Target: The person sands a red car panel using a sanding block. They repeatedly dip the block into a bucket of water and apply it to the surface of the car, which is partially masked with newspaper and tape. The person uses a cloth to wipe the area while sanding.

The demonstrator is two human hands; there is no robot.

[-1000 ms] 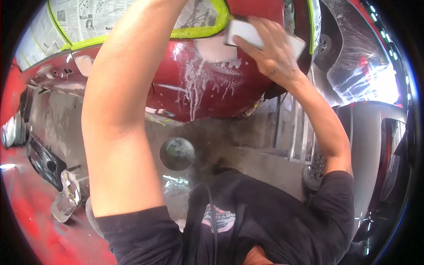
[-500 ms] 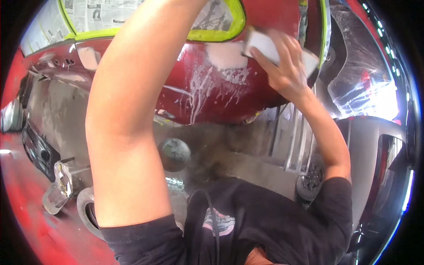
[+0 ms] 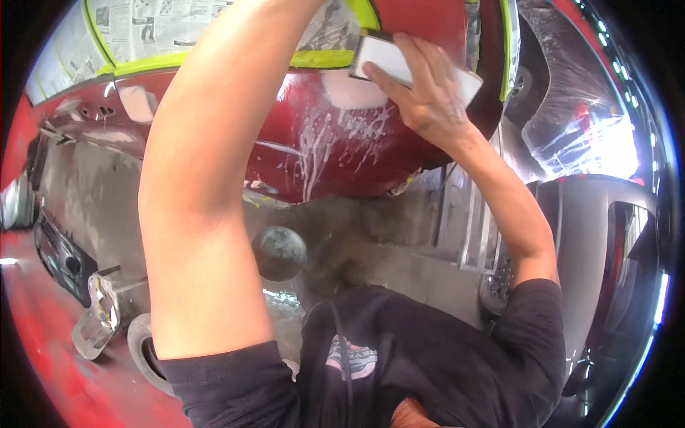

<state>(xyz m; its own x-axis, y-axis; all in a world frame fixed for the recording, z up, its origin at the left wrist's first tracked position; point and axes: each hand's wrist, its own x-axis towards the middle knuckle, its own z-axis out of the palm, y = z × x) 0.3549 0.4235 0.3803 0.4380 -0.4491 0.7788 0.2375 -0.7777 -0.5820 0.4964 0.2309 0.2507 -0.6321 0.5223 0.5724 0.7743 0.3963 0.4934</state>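
The right grip (image 3: pixel 432 96) is clasped around a long white block (image 3: pixel 384 57), the thumb near its left end and the other fingers spread across it. The block lies directly under this grip, at the red car body (image 3: pixel 349 175), its ends showing on both sides of the hand. Just left of the grip is a pale patch (image 3: pixel 354 89) in the paint, with whitish drips (image 3: pixel 314 146) running from around it toward the wearer. Further left, bright green tape (image 3: pixel 325 60) edges newspaper (image 3: pixel 153 28). Nearer the wearer than the grip, and to its left, is a round bucket (image 3: pixel 280 253); a metal frame (image 3: pixel 474 221) is on the grip's nearer side too. Right of the grip is clear plastic sheeting (image 3: pixel 589 139). The left arm (image 3: pixel 207 178) runs out past the upper edge, so I cannot tell the left grip's state.
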